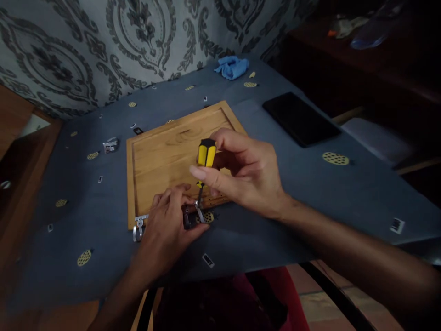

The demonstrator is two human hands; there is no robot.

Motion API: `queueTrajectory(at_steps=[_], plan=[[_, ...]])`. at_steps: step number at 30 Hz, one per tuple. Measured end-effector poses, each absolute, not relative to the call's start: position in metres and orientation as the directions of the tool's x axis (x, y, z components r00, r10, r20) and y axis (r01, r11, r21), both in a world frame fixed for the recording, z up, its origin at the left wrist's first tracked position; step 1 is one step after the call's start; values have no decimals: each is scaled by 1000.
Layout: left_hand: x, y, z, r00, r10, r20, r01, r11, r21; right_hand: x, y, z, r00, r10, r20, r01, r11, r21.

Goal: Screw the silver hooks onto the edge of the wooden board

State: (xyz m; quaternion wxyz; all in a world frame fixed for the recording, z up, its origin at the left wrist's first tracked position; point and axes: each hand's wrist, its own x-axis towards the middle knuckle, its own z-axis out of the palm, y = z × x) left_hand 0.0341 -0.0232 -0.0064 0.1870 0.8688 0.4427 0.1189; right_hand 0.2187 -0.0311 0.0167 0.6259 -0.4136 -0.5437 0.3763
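Observation:
My right hand (248, 172) grips a yellow-and-black screwdriver (206, 154), held nearly upright with its shaft pointing down. The screwdriver tip meets a small curved metal hook (200, 212) at the near edge of a framed wooden board (165, 161). My left hand (168, 225) rests over that same edge, its index finger and thumb closed around the hook. Left of this hand, a second metal hook (138, 225) is fixed to the board's near left corner. A dark fitting (187, 217) shows between my left fingers, partly covered.
A loose metal piece (110, 145) lies left of the board. At the right is a black tablet or large phone (299, 119). A crumpled blue cloth (232, 67) lies at the back of the blue tablecloth (113, 262). Behind hangs a patterned curtain (86, 50).

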Motion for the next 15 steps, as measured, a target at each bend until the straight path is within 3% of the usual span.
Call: queueTrajectory(at_steps=[7,15], plan=[[33,-23,-6,588,808,47,725,-552,413,221,-29,11,47,901,430,68,427,-902],[33,-23,-7,598,799,64,724,-573,385,219,-28,8,-1,913,409,16,409,-912]])
